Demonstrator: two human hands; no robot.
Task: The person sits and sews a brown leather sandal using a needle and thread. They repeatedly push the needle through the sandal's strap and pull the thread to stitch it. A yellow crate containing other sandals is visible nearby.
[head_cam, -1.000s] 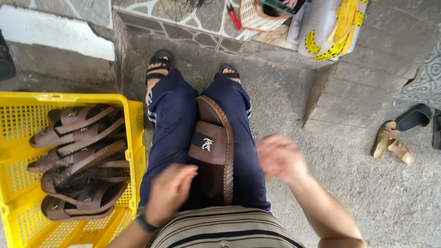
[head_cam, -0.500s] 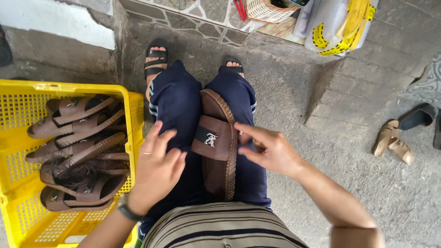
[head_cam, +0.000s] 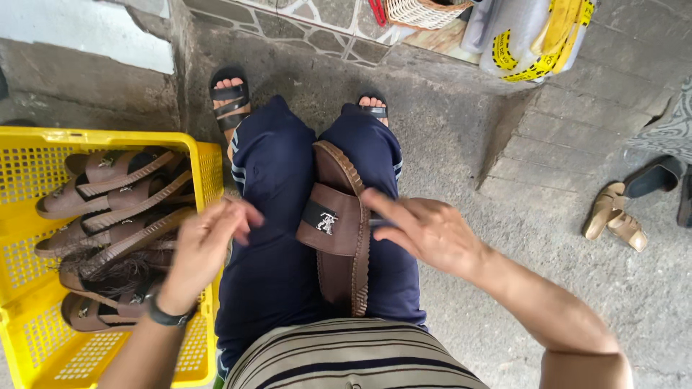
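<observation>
While seated on the concrete floor (head_cam: 461, 144), the person has a brown sandal (head_cam: 339, 223) lying along the lap, resting mostly on the right thigh of the dark blue trousers (head_cam: 277, 216), toe end pointing far, heel end near the striped shirt (head_cam: 353, 356). Sandal has a wide brown strap with a dark band and a small metal ornament (head_cam: 326, 222) in the middle. Right hand (head_cam: 429, 232) sits just right of the strap, grip spread, index finger stretched left and touching or nearly touching the strap edge; not pinching anything. Left hand (head_cam: 205, 245) hovers over the left thigh, near the right wall of the yellow crate (head_cam: 209, 166), fingers loosely curled and blurred, empty as far as I can tell; black band (head_cam: 164, 317) on that wrist. Yellow crate is on the left, perforated plastic, holding a stack of matching brown sandals (head_cam: 108, 209) laid side by side at a slant. Both feet in black strap sandals (head_cam: 231, 97) at the far end of the legs. On the right, well apart, a pair of tan sandals (head_cam: 613, 216) on the floor with a dark shoe (head_cam: 652, 175) just beyond. Far edge: woven basket (head_cam: 422, 11) and a bundle with yellow tape (head_cam: 533, 39) on a raised tiled step.
</observation>
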